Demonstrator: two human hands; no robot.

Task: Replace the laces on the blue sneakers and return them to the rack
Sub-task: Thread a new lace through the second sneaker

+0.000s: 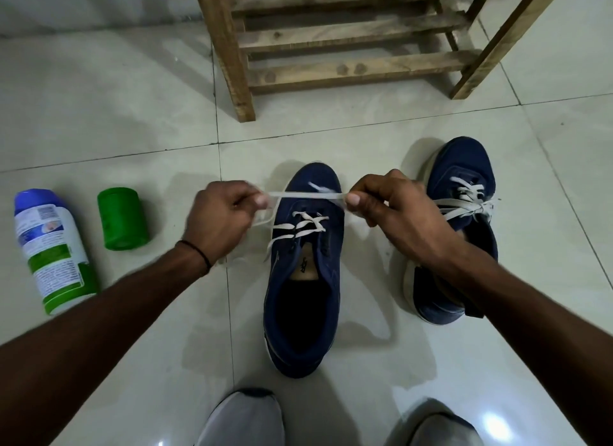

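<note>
While the white lace (308,196) is stretching taut between them, the left hand (220,221) and right hand (403,213) are each pinching it with curled fingers, just above the half-laced blue sneaker (303,286). Evening both ends before threading the next eyelets seems wise. The laced second sneaker (464,166) is sitting behind the right hand, and the wooden rack (348,44) is standing beyond both.

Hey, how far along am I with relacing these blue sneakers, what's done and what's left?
Done: the sneaker on the right looks laced and knotted. In hand: your left hand and right hand pinch the white lace stretched above the middle sneaker, threaded only through the eyelets nearer its toe. Left: finish threading, tie it, then put both on the wooden rack, whose visible shelves hold no shoes.
</note>
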